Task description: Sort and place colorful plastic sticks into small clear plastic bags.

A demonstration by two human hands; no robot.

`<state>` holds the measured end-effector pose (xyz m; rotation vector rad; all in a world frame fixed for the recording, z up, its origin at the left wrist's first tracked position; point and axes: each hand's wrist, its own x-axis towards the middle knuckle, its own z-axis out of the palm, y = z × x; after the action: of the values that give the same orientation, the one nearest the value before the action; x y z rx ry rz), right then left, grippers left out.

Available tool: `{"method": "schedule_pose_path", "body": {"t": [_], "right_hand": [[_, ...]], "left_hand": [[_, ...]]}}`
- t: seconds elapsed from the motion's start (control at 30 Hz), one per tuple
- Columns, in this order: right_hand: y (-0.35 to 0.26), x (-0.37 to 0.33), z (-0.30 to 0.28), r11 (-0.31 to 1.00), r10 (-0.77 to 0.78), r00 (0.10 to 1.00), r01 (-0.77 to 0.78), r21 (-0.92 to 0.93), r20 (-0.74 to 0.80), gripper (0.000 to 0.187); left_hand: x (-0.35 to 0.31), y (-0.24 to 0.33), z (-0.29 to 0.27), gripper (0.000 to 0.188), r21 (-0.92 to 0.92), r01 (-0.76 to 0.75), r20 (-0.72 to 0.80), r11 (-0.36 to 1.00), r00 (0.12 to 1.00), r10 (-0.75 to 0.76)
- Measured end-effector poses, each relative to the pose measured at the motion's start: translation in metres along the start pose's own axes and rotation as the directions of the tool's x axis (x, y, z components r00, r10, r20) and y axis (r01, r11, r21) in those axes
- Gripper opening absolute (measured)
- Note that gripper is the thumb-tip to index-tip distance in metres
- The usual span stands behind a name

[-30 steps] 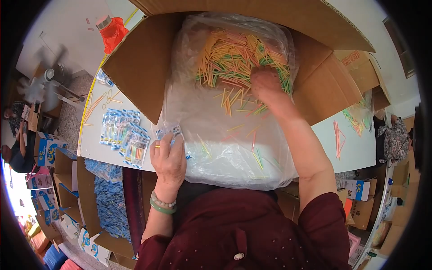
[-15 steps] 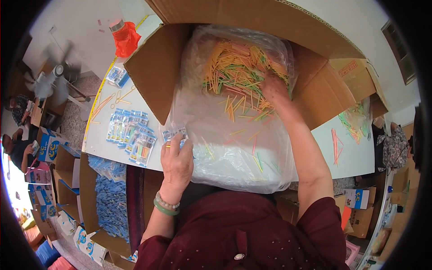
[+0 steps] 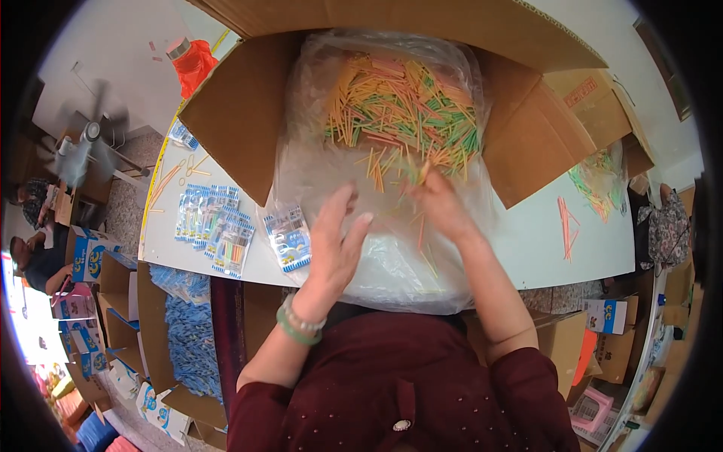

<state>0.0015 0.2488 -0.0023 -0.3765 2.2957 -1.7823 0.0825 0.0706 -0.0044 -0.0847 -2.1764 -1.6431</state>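
Thin pastel sticks (image 3: 407,98), orange, pink, yellow and green, are heaped in a clear plastic bag (image 3: 316,169) inside an open cardboard box (image 3: 233,105). Blurred by motion, my right hand (image 3: 444,205) is closed on a few of these sticks at the near side of the heap. My left hand (image 3: 335,237) is held over the bag's left side, fingers apart and nothing in it. Just left of it, a blue-and-white packet (image 3: 288,239) lies on the white table (image 3: 162,233). Several filled clear packets (image 3: 218,226) overlap farther left.
Loose sticks and rubber bands (image 3: 184,173) lie at the table's left. Below it, a carton holds many blue packets (image 3: 192,339). A bottle in a red bag (image 3: 194,66) stands far left, near a fan (image 3: 92,134). Pink sticks (image 3: 566,226) and another bag of sticks (image 3: 599,184) are right.
My right hand has drawn back from the heap toward me with sticks. My left hand has let go of the blue-and-white packet and moved right, its fingers opening.
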Motion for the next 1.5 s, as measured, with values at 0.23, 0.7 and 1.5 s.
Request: {"method": "schedule_pose_path", "body": {"t": [0.23, 0.7, 1.5], "right_hand": [[0.049, -0.030, 0.049, 0.944, -0.104, 0.995, 0.103, -0.314, 0.015, 0.026], [0.052, -0.025, 0.040, 0.891, 0.106, 0.993, -0.116, 0.439, 0.048, 0.015], [0.069, -0.033, 0.024, 0.890, -0.041, 0.962, 0.158, 0.428, -0.270, 0.022]], "left_hand": [[-0.006, -0.031, 0.052, 0.030, 0.085, -0.073, 0.157, 0.994, 0.986, 0.059], [-0.011, -0.026, 0.041, 0.018, -0.318, 0.511, 0.199, 0.799, 0.860, -0.470], [-0.027, -0.001, -0.011, 0.023, 0.432, -0.172, 0.025, 0.886, 0.984, 0.179]]}}
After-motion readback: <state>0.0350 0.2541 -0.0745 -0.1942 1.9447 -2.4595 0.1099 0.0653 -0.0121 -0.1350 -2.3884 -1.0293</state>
